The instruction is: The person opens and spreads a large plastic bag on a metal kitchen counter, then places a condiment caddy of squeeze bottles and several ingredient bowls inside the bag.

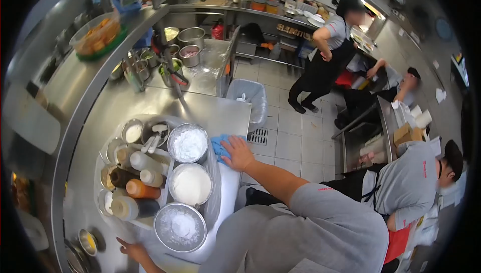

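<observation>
My right hand (237, 153) presses a blue cloth (219, 147) against the steel counter (224, 111), with its fingers over the cloth near the counter's edge. At the lower left, my left hand (131, 249) has its index finger stretched out and holds nothing visible. Between my hands stand three metal bowls of white contents: one with a fluffy heap (188, 143), one filled with a smooth layer (191, 185), and one part-filled with powder (181, 224). Left of them, a plastic-lined tray holds several squeeze bottles, among them an orange one (139, 189), and a metal pot with utensils (156, 135).
A metal rail (80, 105) and post run along the counter's left side. A small bowl with yellow contents (87, 242) is at the lower left. Beyond the counter's end stands a lined bin (249, 103). Co-workers, one in a black apron (328, 55), are on the right.
</observation>
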Demonstrator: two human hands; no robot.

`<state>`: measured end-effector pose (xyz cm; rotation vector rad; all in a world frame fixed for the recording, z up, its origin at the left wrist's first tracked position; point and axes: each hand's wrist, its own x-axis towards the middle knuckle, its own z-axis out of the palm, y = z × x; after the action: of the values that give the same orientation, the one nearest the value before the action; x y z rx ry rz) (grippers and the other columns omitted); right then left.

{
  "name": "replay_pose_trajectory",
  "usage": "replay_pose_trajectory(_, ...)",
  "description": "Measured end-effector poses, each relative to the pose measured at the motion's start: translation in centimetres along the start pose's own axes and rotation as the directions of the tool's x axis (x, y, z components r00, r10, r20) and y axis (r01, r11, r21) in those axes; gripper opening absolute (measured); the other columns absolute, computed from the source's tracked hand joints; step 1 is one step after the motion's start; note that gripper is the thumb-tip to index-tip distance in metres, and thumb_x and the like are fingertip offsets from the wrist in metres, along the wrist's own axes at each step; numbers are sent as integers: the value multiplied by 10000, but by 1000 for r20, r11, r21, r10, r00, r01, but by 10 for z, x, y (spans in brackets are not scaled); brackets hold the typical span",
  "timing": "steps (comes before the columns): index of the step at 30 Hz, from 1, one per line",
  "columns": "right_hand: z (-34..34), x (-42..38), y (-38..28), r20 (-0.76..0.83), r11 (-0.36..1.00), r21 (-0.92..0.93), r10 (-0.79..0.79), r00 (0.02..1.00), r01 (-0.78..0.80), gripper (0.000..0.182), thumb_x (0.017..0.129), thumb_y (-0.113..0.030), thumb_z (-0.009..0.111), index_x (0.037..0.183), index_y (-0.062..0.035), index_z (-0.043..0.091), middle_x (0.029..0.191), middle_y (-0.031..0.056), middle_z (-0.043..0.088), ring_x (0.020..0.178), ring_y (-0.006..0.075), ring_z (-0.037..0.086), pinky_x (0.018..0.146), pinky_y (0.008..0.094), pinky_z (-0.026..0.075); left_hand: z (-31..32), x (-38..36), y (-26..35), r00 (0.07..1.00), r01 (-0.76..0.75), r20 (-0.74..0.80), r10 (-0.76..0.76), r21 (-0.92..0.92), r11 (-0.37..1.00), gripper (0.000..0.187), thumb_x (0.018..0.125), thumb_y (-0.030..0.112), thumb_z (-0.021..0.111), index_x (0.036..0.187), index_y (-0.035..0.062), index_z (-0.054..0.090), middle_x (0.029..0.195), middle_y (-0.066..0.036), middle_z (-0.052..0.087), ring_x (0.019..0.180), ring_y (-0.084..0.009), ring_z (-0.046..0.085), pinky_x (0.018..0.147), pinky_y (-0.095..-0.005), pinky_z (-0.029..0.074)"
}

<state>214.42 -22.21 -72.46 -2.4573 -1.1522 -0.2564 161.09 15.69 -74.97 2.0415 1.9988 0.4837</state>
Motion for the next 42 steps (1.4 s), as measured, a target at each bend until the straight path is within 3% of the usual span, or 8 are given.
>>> replay_pose_trajectory(16,0,-3,5,-54,996,87,-16,998,21,627,928,-405,679,1472,-128,537,1486,251,500,1418,461,416,1194,580,277,-147,-53,80,863,-316,-326,385,247,916,832,855,157,732,1606,215,379,1653,-288,227,1480,-481,322,1147,-586,380)
replay_pose_trajectory(23,-2,1,13,43,992,123,-23,999,18,559,919,-364,683,1409,-119,575,1437,243,542,1361,445,471,1111,585,358,-233,-178,223,878,-376,-385,286,-184,908,673,950,92,670,1573,95,416,1617,-243,327,1389,-368,467,1099,-459,428)
replay_pose_trajectory(28,-64,40,29,499,964,263,-94,862,-47,450,970,-381,647,1325,-106,615,1408,242,571,1230,386,592,972,502,486,-164,-294,345,832,-375,-110,544,-834,405,551,943,-11,643,1474,1,497,1487,-141,522,1310,-249,545,1032,-384,486)
replay_pose_trajectory(31,-114,54,55,717,711,441,88,691,-548,452,1043,-421,560,1338,-82,607,1433,240,563,1168,349,636,923,442,529,-84,-360,435,709,-130,184,680,-915,383,690,946,-5,640,1585,51,386,1564,-159,448,1429,-270,444,1071,-383,470)
replay_pose_trajectory(33,-117,38,90,634,143,756,81,769,-639,498,1086,-467,470,1324,-51,606,1476,246,534,1266,326,593,1038,423,487,-24,-391,490,730,181,450,514,-853,489,800,1002,256,659,1663,144,222,1678,-197,279,1477,-375,382,1102,-521,433)
replay_pose_trajectory(36,-133,17,148,417,361,877,-245,875,-317,528,1081,-455,477,1419,-56,548,1541,264,461,1408,378,466,1176,452,378,43,-404,552,232,874,800,553,-421,243,622,1037,433,579,1546,113,419,1562,-144,470,1424,-336,473,1063,-596,457)
replay_pose_trajectory(39,-139,3,214,253,792,610,-232,939,32,639,1029,-446,565,1558,-115,424,1607,277,357,1500,474,287,1245,529,252,96,-409,614,256,826,788,560,-479,297,520,1028,424,588,1443,115,532,1368,-114,640,1257,-290,617,1011,-533,502)
replay_pose_trajectory(42,-150,0,298,133,903,407,88,987,-136,710,991,-431,639,1586,-126,400,1606,269,378,1493,486,316,1224,535,292,97,-378,677,648,487,556,520,-828,279,450,1022,351,616,1371,68,594,1249,-114,694,1102,-290,687,966,-403,529)
